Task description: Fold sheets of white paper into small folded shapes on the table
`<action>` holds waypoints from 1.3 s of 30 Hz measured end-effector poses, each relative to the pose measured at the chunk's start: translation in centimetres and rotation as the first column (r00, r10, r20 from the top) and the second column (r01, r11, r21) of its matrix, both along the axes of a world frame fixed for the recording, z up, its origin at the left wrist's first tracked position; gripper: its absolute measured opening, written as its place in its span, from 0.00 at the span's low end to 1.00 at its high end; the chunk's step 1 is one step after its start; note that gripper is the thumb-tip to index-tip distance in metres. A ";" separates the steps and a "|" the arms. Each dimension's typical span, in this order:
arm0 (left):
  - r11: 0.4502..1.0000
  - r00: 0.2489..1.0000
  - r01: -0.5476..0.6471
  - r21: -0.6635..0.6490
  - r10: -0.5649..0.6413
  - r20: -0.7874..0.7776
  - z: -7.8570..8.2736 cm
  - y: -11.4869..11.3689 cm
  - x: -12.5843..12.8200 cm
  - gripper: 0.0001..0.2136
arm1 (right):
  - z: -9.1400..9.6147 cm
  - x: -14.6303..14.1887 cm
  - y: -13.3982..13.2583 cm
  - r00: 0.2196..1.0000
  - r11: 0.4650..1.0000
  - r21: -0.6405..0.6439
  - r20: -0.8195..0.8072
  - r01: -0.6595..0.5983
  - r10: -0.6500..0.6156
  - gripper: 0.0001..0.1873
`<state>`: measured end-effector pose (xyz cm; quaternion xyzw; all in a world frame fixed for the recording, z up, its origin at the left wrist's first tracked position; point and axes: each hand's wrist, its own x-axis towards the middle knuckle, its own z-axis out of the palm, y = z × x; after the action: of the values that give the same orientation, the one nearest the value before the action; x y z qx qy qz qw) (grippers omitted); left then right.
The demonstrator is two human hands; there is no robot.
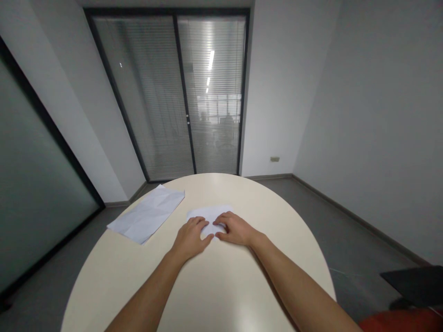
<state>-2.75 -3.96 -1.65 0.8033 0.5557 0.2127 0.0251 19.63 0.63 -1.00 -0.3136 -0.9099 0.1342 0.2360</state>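
Observation:
A small white piece of paper (pixel 212 213), apparently folded, lies on the round table in front of me. My left hand (pixel 192 236) rests on its left side, fingers curled over the paper and thumb at the near edge. From the right, my right hand (pixel 236 228) bends its fingers down onto the same paper. Both thumb tips almost meet at the near edge, pinning the paper between the hands. Parts of it are hidden under the fingers, so its full outline cannot be made out.
Creased white sheets (pixel 148 214) lie at the table's left edge, one corner reaching over it. The cream round table (pixel 204 295) stands before a glass door (pixel 214 152) with blinds. A dark flat object (pixel 415 283) and something red (pixel 401 320) are at lower right.

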 end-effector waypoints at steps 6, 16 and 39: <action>1.000 1.000 0.027 -0.015 -0.028 -0.013 0.1 0.0 -0.2 0.23 | -0.2 -0.1 0.0 1.000 1.000 -0.007 0.012 0.017 -0.017 0.24; 0.999 1.000 0.023 -0.023 -0.023 0.016 0.2 -0.1 -0.1 0.23 | -0.5 0.0 0.1 0.999 0.999 -0.007 0.026 0.036 -0.036 0.26; 0.997 0.998 0.050 -0.066 -0.051 -0.021 -0.8 0.6 -1.1 0.23 | -0.1 0.1 0.0 0.998 0.998 -0.017 0.004 0.064 -0.064 0.19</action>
<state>-3.88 -3.31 -2.44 0.8183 0.5420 0.1846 0.0505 19.70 0.60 -1.07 -0.3446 -0.8987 0.1339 0.2359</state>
